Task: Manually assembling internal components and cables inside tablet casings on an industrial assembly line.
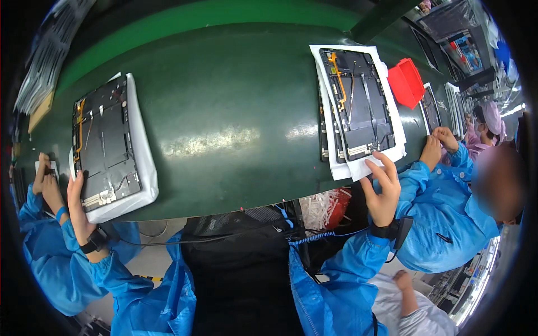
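Note:
To the left, a black electronic device panel (103, 137) with an orange flex cable lies on white wrapping sheets (143, 157). My left hand (80, 210) rests against its near left corner, fingers stretched along the edge; its underside is hidden. At the right, a similar black panel (361, 101) tops a small stack interleaved with white sheets (397, 131). My right hand (384, 193) is at this stack's near edge, fingers spread and curved, fingertips at the white sheet. Nothing shows gripped in it. Both wrists wear dark bands with devices.
A red plastic bin (406, 83) stands beside the right stack on the green table (235, 101). Co-workers in blue sit close on both sides, their hands (437, 147) at the table. Below the edge is a container of white strips (319, 210). A blue coiled cord (330, 235) runs to my right wrist.

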Available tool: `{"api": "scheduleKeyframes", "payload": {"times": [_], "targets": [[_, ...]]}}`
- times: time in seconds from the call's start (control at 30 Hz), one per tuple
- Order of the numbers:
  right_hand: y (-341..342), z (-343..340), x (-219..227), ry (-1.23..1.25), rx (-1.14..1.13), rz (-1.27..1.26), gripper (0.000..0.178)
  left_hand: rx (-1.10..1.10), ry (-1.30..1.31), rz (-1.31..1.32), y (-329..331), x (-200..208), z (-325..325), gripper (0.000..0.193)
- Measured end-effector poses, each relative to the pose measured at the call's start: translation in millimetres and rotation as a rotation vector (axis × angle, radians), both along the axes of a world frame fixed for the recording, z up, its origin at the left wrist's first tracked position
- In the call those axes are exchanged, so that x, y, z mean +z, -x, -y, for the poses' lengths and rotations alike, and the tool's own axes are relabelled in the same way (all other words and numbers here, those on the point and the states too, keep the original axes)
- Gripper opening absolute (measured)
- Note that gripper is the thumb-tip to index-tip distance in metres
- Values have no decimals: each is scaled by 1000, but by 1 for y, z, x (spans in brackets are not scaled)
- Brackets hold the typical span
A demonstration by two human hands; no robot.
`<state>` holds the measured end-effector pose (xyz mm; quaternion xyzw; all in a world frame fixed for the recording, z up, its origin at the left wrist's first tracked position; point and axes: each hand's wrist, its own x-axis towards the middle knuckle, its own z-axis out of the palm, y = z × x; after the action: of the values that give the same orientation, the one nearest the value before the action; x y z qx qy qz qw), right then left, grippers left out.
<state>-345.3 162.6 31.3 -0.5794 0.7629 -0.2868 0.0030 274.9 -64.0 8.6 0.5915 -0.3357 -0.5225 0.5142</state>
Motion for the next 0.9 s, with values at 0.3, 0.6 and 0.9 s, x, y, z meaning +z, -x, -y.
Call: {"api": "scheduleKeyframes", "payload": {"times": [0.3,0.6,0.9], "targets": [[1,2,3,-84,-52,426,25,-216,-118,564,-15,18,4,55],[-3,15,-19,379,6,393,16,-124,513,766,110,25,-51,29],[-84,20,2,337,200,100,10,-1126,9,-465,287,-1,-91,54]]}}
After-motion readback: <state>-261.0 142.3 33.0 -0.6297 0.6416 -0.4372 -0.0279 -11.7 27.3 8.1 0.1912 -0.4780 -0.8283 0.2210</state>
